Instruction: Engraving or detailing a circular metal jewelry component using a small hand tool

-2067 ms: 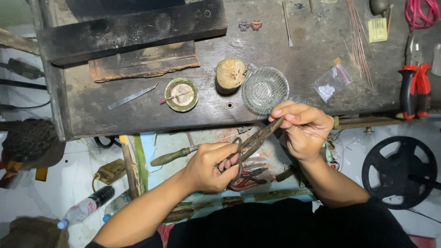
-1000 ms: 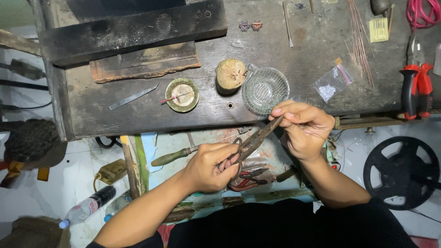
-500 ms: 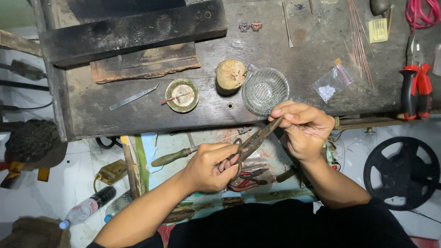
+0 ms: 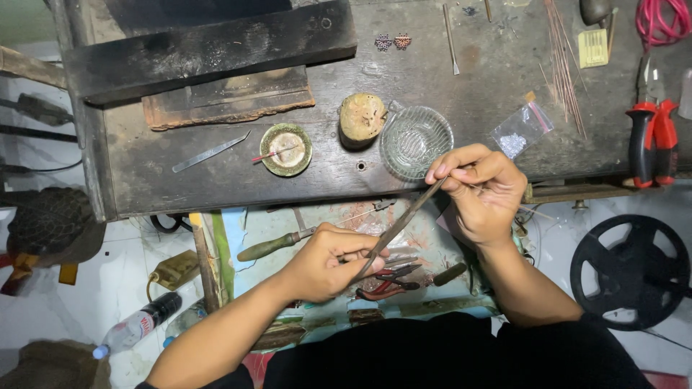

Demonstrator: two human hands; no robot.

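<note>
Gripping a slim file [image 4: 400, 227], the left hand [image 4: 324, 263] runs it up to something tiny, hidden, pinched in the right hand [image 4: 479, 191] just off the worktop [image 4: 238, 176] edge; a slip could likely scrape fingertips [image 4: 440, 171].
</note>
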